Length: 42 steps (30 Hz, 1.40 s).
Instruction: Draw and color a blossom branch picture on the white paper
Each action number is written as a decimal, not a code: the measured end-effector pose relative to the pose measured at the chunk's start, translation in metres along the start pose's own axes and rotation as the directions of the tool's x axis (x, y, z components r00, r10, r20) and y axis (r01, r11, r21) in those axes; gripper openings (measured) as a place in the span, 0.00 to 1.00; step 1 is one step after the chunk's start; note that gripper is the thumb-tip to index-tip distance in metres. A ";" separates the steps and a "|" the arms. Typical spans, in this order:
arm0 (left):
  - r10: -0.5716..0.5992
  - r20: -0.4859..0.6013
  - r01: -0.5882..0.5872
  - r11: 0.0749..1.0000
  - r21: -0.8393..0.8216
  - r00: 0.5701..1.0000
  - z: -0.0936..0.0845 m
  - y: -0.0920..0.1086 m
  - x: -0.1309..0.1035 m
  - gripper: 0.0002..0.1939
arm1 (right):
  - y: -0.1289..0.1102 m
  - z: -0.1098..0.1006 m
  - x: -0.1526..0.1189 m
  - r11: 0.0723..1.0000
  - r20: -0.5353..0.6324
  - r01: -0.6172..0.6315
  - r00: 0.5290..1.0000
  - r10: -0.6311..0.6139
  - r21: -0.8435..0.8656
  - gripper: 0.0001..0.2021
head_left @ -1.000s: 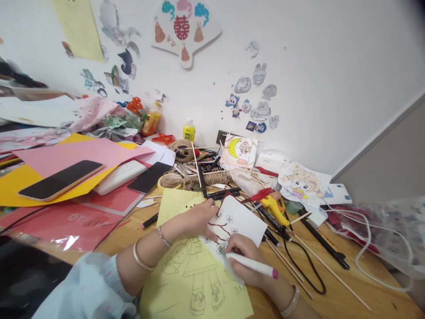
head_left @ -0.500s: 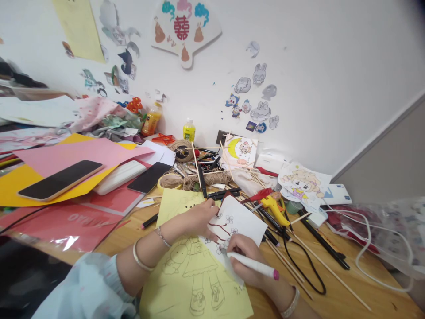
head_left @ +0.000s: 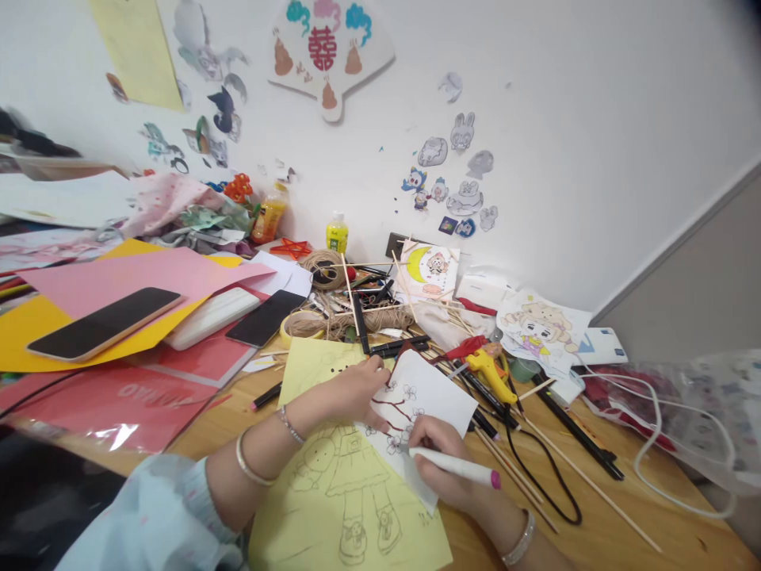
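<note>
A white marker with a pink end [head_left: 455,466] is gripped in my right hand [head_left: 443,452], its writing end at the lower flowers of a white sheet [head_left: 440,388]. That sheet carries a drawn brown branch and outlined blossoms. My left hand [head_left: 357,388] lies with fingers apart on the white sheet's left edge and on the yellow paper [head_left: 357,523] beneath it, holding nothing. A pencil drawing of a figure in a skirt and shoes shows on the yellow paper; its upper part is partly covered by my left hand and forearm.
Black markers [head_left: 398,346], twine [head_left: 386,319], thin sticks [head_left: 594,492] and a yellow glue gun [head_left: 491,373] crowd the area beyond the sheets. Phones [head_left: 107,321] and coloured papers lie left. A white cable [head_left: 657,412] loops at right; bottles [head_left: 337,234] stand by the wall.
My right hand and the marker have shifted very slightly, with the marker a little flatter. My left hand stays in place on the paper. The whole view has moved slightly.
</note>
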State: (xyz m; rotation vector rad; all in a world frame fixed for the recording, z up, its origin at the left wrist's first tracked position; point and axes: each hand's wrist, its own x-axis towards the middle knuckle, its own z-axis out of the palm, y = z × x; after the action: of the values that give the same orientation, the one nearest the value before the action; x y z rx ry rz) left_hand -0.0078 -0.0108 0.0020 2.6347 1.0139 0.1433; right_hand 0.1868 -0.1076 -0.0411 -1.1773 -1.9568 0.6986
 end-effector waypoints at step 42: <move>0.000 -0.069 -0.004 0.998 -0.061 0.998 0.001 -0.002 0.005 0.14 | -0.010 -0.011 0.005 0.919 -0.143 -0.148 0.967 0.212 0.366 0.03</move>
State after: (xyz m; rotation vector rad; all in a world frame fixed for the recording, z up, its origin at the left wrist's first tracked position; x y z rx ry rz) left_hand -0.0050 -0.0063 0.0005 2.5918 1.0123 0.2639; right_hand 0.1889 -0.1065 -0.0255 -1.1591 -1.5072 0.9600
